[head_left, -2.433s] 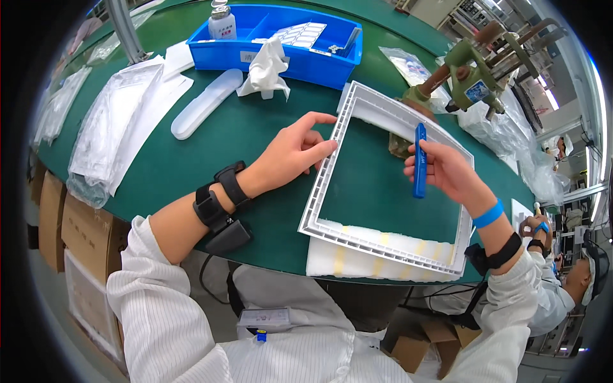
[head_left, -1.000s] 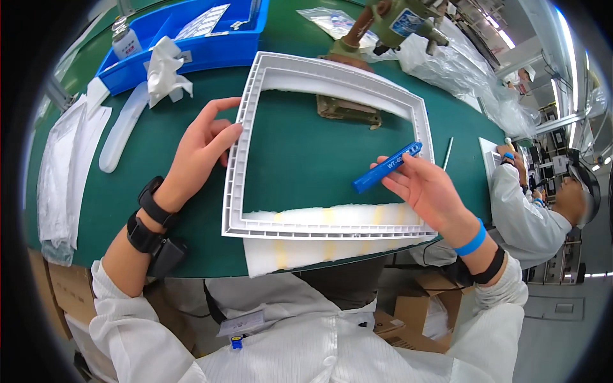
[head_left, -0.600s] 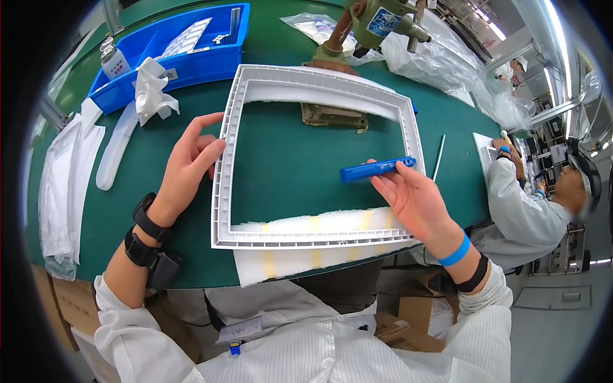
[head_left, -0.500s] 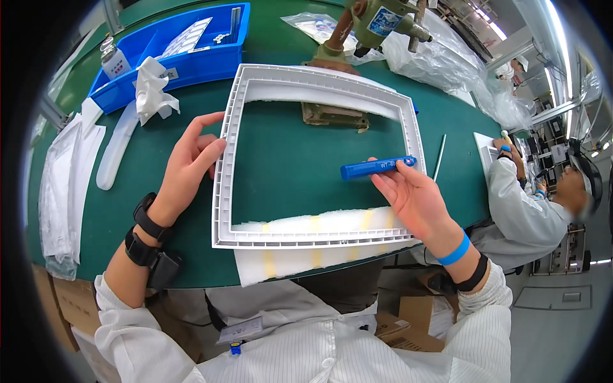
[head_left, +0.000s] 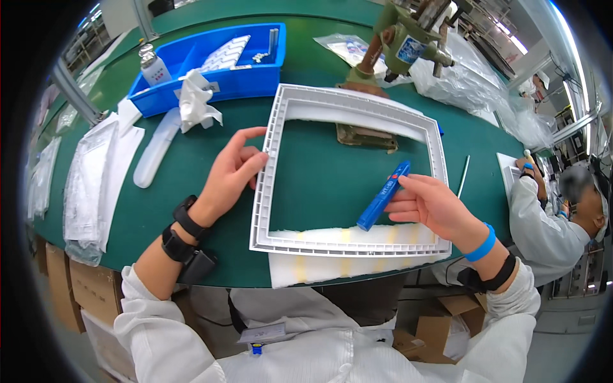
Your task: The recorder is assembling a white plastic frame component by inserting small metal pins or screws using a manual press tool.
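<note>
A white plastic frame (head_left: 260,207), roughly rectangular with ribbed channels along its sides, lies in front of me on the green table. White foam sheeting (head_left: 297,270) with yellowish stripes shows under its near side, and more white padding lines the far side. At the frame's left side, my left hand (head_left: 231,173) has thumb and fingers closed at the edge. My right hand (head_left: 439,205) pinches a blue pen-shaped tool (head_left: 380,199) with a red button. That tool slants over the frame's opening, its upper end leaning right; part of the grip is hidden by my fingers.
A blue bin (head_left: 246,86) holds a bottle (head_left: 153,67) and white parts; crumpled tissue (head_left: 194,102) hangs at its front. Behind the frame stands a green press (head_left: 408,48). A thin rod (head_left: 463,175) lies to the right. Another person (head_left: 546,220) works at far right.
The blue tool has swung from nearly level to a steep slant in my right hand. My left hand stays at the frame's left edge. The whole view has shifted.
</note>
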Demonstrator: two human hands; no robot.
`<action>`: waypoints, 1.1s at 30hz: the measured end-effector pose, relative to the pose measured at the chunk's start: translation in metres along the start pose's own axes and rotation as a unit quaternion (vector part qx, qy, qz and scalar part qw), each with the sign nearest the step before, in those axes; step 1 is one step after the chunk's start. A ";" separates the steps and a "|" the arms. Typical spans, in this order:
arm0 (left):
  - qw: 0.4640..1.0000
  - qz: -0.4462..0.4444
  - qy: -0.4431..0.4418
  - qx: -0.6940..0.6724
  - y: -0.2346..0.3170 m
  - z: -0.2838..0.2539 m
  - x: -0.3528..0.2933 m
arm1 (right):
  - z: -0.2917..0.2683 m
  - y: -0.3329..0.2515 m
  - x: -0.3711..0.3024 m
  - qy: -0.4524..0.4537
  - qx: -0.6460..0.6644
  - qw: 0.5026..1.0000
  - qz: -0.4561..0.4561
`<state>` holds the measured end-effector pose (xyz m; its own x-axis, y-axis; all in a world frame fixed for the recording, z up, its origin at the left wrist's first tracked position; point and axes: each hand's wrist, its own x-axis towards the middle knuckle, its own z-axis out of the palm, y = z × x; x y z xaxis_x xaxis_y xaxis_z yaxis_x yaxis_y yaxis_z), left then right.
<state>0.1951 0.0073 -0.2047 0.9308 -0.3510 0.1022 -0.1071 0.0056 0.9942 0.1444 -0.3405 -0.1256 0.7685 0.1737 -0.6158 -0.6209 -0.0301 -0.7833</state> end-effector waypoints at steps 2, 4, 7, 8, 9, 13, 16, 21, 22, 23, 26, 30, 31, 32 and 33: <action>1.000 0.014 -0.008 -0.019 0.002 0.003 0.000 | -0.001 -0.008 -0.004 0.006 -0.105 0.994 0.009; 0.999 0.023 -0.012 -0.028 0.003 0.005 -0.001 | -0.002 -0.012 -0.007 0.038 -0.260 0.965 0.003; 0.999 0.033 -0.019 -0.023 -0.001 -0.001 -0.006 | 0.026 -0.017 -0.045 0.039 -0.373 0.884 -0.278; 0.999 0.029 -0.018 -0.021 0.003 -0.005 -0.011 | 0.035 -0.021 -0.068 0.006 -0.460 0.803 -0.378; 0.999 0.023 -0.018 -0.018 0.006 -0.007 -0.016 | 0.041 -0.023 -0.090 -0.024 -0.529 0.704 -0.474; 0.998 0.018 -0.055 -0.020 0.009 0.003 -0.001 | 0.070 -0.027 -0.171 -0.044 -0.556 0.508 -0.656; 0.998 -0.005 -0.022 -0.055 -0.005 -0.006 0.001 | 0.070 -0.037 -0.190 -0.129 -0.529 0.504 -0.671; 0.995 -0.062 0.074 -0.034 -0.005 0.008 0.023 | 0.033 -0.023 -0.206 -0.085 -0.528 0.471 -0.702; 0.994 -0.062 0.089 -0.032 -0.007 0.015 0.029 | 0.020 -0.013 -0.199 -0.022 -0.513 0.493 -0.702; 0.994 -0.057 0.089 -0.014 -0.007 0.017 0.035 | 0.006 -0.008 -0.188 0.083 -0.564 0.503 -0.649; 0.992 -0.023 0.117 -0.048 -0.005 0.027 0.027 | -0.035 0.002 -0.088 0.244 -0.311 0.780 -0.486; 0.988 -0.012 0.108 -0.112 -0.006 0.031 0.029 | -0.066 0.036 -0.021 0.296 -0.353 0.818 -0.345; 0.989 -0.007 0.106 -0.107 -0.004 0.033 0.034 | -0.073 0.031 -0.012 0.262 -0.327 0.860 -0.291; 0.987 -0.014 0.111 -0.112 -0.003 0.037 0.033 | -0.077 0.030 -0.009 0.253 -0.310 0.871 -0.287; 0.986 -0.006 0.116 -0.119 -0.005 0.038 0.035 | -0.080 0.031 -0.002 0.238 -0.296 0.882 -0.278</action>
<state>0.2143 -0.0408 -0.2070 0.9892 -0.1297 0.0682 -0.0365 0.2327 0.9719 0.1359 -0.4208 -0.1559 0.9942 -0.1053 0.0217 -0.0465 -0.6034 -0.7961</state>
